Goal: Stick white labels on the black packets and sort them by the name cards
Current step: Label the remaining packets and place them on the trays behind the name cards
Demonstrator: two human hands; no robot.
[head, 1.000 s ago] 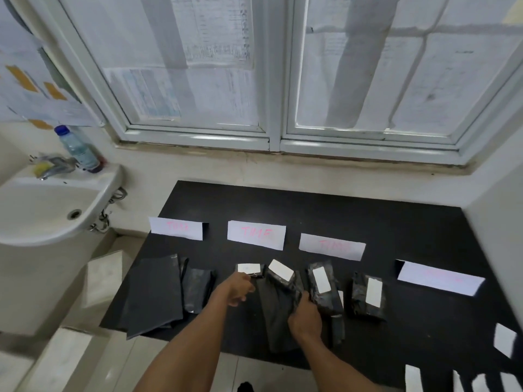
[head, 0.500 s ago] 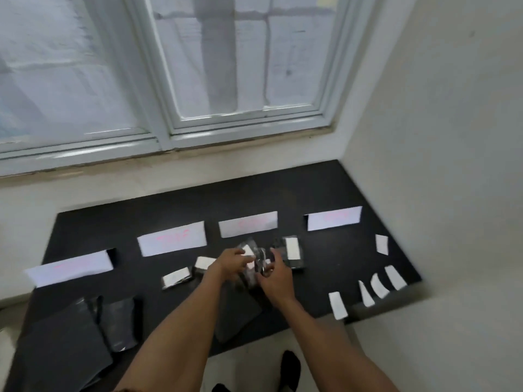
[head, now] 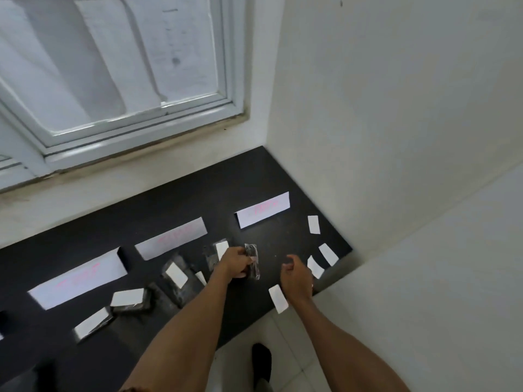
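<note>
Near the centre of the frame the left hand [head: 235, 263] grips a crinkly black packet [head: 253, 251], its fingers [head: 244, 257] curled round it; whether the packet rests on the black worktop [head: 198, 199] I cannot tell. Just right of it the right hand [head: 295, 278] hovers with fingers loosely curled and nothing visible in them, beside loose white labels [head: 328, 254] at the worktop's right end. Three name cards [head: 263, 209] run along the back, and labelled packets [head: 177, 278] lie left of the hands.
</note>
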